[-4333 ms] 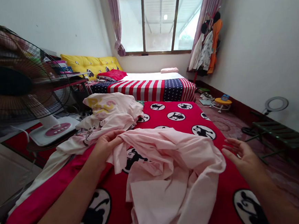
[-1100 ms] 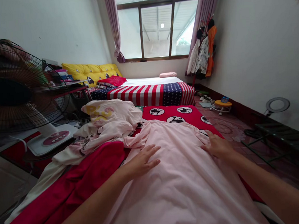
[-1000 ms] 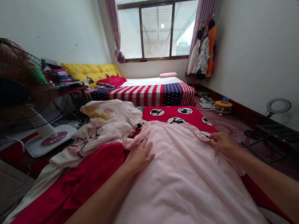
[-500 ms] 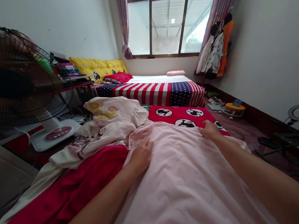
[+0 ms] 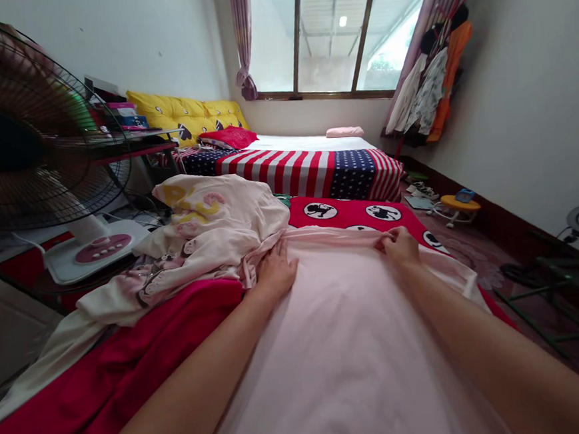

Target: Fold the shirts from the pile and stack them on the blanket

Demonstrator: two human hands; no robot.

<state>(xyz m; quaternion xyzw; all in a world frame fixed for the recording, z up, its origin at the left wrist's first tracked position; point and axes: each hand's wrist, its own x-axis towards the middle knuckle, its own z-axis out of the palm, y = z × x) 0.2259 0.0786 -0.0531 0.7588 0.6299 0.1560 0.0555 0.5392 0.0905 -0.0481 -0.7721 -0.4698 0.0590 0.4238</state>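
A pale pink garment [image 5: 349, 333] lies spread out flat in front of me, its far edge drawn fairly straight. My left hand [image 5: 278, 271] rests on its far left part with the fingers stretched out. At the far right, my right hand [image 5: 399, 247] pinches the edge of the cloth between thumb and fingers. Under the garment shows a red cover [image 5: 349, 209] with black-and-white round pictures. To the left of my left hand is a heap of cream printed clothing [image 5: 224, 222], beside a crimson cloth [image 5: 179, 339].
A standing fan [image 5: 38, 150] is at the left. Behind lies a bed with a striped and starred cover [image 5: 290, 170]. On the right floor are a small yellow stool [image 5: 460, 202] and a dark metal frame [image 5: 560, 289]. Clothes [image 5: 434, 85] hang near the window.
My right hand has gripped the far edge of the pink garment and drawn it slightly left, smoothing the wrinkles. My left hand has shifted a little, staying flat on the cloth.
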